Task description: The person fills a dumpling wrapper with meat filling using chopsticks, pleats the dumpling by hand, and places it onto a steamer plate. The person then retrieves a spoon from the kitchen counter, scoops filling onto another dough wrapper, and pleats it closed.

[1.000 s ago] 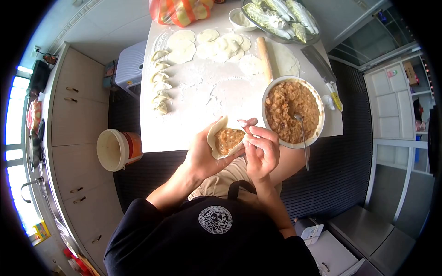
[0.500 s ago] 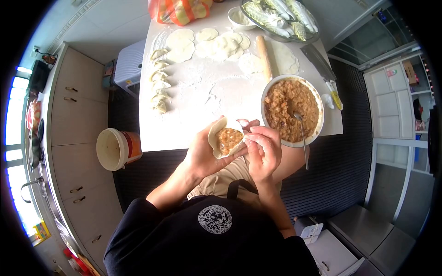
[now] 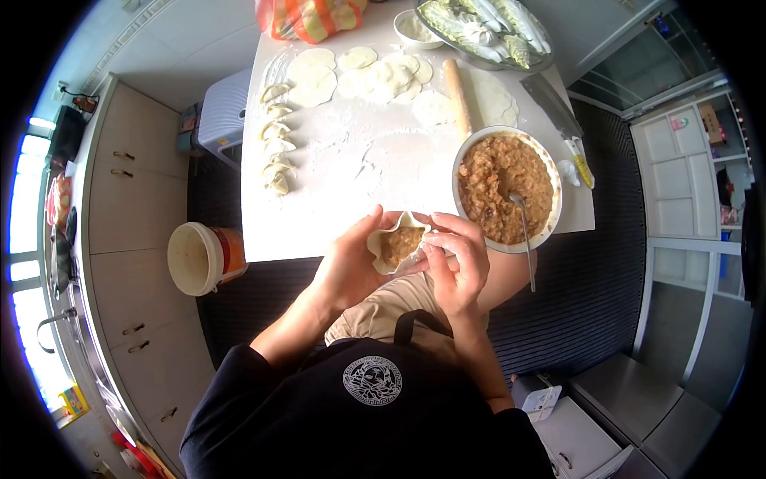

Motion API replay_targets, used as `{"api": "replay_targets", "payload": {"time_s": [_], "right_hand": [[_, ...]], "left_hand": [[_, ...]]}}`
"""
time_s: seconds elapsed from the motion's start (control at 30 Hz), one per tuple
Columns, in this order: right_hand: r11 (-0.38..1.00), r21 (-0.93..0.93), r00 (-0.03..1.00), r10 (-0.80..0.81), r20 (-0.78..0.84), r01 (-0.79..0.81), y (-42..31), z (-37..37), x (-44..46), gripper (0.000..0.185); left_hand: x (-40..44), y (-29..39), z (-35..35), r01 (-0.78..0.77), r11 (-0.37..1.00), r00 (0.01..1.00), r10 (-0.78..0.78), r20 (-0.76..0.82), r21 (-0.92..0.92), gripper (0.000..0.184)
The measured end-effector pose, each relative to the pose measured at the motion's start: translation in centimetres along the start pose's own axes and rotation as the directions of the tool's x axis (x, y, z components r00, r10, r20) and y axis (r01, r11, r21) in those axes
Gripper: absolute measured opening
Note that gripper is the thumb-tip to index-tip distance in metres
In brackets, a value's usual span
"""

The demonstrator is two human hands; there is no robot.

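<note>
A dumpling wrapper (image 3: 402, 240) with brown filling in it sits cupped in my left hand (image 3: 346, 263), just off the table's front edge. Its rim stands up in waves around the filling. My right hand (image 3: 457, 263) pinches the wrapper's right edge between thumb and fingers. Right of my hands is a white bowl of filling (image 3: 495, 180), a metal spoon (image 3: 524, 231) standing in it. Folded dumplings (image 3: 278, 148) form a column at the table's left side. Flat round wrappers (image 3: 388, 77) lie farther back, some overlapping.
A rolling pin (image 3: 457, 100) lies behind the bowl, with a knife (image 3: 554, 108) to its right. Cabbage leaves fill a tray (image 3: 487, 65) at the back, beside a small bowl of flour (image 3: 416, 30). A bucket (image 3: 209, 259) stands on the floor left of the table (image 3: 335, 215).
The wrapper's rim has been drawn up and inward, so its opening is smaller and wavier. My left fingers have curled up around it. My right hand keeps its pinch.
</note>
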State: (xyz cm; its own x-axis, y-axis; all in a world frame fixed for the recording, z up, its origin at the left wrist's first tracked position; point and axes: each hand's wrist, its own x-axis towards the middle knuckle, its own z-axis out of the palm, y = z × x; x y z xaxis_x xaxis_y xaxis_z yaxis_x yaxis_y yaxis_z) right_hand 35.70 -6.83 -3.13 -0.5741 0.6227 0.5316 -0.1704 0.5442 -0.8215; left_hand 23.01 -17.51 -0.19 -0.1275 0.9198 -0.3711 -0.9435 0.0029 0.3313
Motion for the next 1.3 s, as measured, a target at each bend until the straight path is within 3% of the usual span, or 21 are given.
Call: {"api": "replay_targets", "payload": {"time_s": [0.27, 0.47, 0.57, 0.7, 0.87, 1.2, 1.3], "right_hand": [[1.000, -0.010, 0.999, -0.008, -0.034, 0.008, -0.3, -0.4, -0.5, 0.016], [0.996, -0.077, 0.993, -0.053, -0.102, 0.045, -0.8, -0.3, -0.2, 0.018], [0.995, -0.096, 0.999, 0.025, -0.047, -0.029, -2.0, -0.8, 0.7, 0.019], [0.996, 0.030, 0.996, 0.086, 0.008, -0.086, -1.2, -1.0, -0.5, 0.018], [0.992, -0.124, 0.999, 0.019, 0.035, -0.014, -1.5, -1.3, -0.3, 0.014], [0.996, -0.071, 0.997, -0.056, 0.052, 0.060, -1.3, -1.4, -0.6, 0.021], [0.999, -0.047, 0.999, 0.021, 0.032, -0.020, -2.2, -1.4, -0.4, 0.024]], "left_hand": [[0.0, 0.2, 0.3, 0.057, 0.996, 0.995, -0.062, 0.083, 0.070, 0.051], [0.0, 0.1, 0.1, 0.058, 0.995, 0.997, -0.062, 0.051, 0.080, 0.042], [-0.2, 0.5, 0.6, 0.052, 0.979, 0.998, -0.059, 0.030, 0.197, 0.032], [-0.3, 1.0, 1.2, 0.078, 0.980, 0.996, -0.085, 0.032, 0.184, 0.031], [-0.1, 0.5, 1.0, 0.050, 0.983, 0.999, -0.049, -0.008, 0.174, 0.026], [-0.3, 0.2, 1.3, 0.010, 0.921, 1.000, 0.002, -0.031, 0.389, 0.017], [-0.1, 0.0, 0.6, 0.014, 0.880, 1.000, -0.003, -0.024, 0.474, 0.017]]}}
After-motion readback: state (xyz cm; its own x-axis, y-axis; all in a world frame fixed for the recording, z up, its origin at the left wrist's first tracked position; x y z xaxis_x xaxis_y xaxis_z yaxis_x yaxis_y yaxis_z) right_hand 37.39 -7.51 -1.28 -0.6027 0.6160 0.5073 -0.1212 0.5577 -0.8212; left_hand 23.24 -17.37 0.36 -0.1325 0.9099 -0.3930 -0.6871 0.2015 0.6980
